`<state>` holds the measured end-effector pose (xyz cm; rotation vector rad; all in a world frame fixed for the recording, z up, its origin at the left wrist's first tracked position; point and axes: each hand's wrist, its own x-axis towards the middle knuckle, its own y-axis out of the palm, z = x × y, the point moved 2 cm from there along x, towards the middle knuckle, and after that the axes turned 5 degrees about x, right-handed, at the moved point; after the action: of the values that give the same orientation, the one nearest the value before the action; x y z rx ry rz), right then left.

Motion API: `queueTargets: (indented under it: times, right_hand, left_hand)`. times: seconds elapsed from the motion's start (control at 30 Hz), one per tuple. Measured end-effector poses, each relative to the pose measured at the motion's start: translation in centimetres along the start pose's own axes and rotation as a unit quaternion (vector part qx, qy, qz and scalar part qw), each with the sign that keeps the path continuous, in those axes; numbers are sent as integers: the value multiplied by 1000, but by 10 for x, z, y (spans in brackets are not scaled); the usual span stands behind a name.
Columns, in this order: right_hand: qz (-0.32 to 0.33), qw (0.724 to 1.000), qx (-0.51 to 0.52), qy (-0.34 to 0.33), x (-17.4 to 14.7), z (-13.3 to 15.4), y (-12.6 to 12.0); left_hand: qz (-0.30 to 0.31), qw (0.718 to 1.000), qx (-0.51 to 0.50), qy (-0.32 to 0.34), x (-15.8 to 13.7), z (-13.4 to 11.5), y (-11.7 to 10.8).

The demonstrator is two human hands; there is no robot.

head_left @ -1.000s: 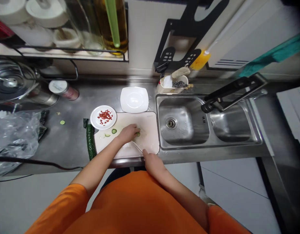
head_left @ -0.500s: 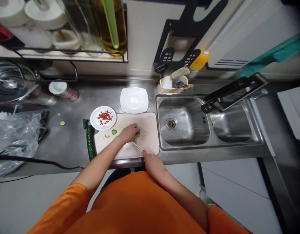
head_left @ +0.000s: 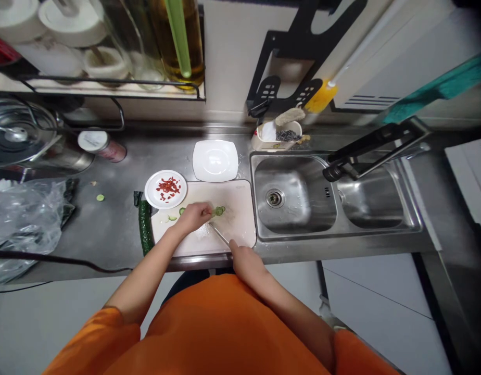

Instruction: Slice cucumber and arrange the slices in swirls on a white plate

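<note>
A narrow-looking knife (head_left: 220, 235) is slanting over the pale cutting board (head_left: 240, 221); green cucumber slices (head_left: 219, 211) are lying bunched near its blade.

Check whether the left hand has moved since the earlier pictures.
Yes: the left hand has shifted left over the cutting board, away from the sink, leaving more green slices in view.

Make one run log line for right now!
left hand: by round green cucumber slices on pale rectangular cutting board | right hand: holding silvery metal knife | left of board: long dark-green cucumber
</note>
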<state>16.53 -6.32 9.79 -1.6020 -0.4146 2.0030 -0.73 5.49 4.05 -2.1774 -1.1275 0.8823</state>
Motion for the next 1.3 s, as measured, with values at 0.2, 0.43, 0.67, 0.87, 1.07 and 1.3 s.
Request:
queueTargets:
  times: [0.2,0.43,0.67,0.87,1.07,1.3]
  right_hand:
    - [-20,1000,-1,2,9,0,1]
    - [-25,1000,-4,2,17,6,0]
    - [-48,999,-2,-3,22,18,1]
    - [-64,998,-3,-13,26,31,-1]
    - [-56,998,-5,-6,25,35,-3]
    - [-47,999,-5,2,25,36,-5]
  left_hand:
    - [-2,999,-31,-45,-16,24,-6]
    - [-130,986,90,-48,-27,31,17]
    - [-196,972,84,-96,-45,39,44]
    - [-219,970,63,-87,-38,40,50]
    - [-238,967,50,-73,-38,40,51]
    - [-246,965,48,-72,-37,39,49]
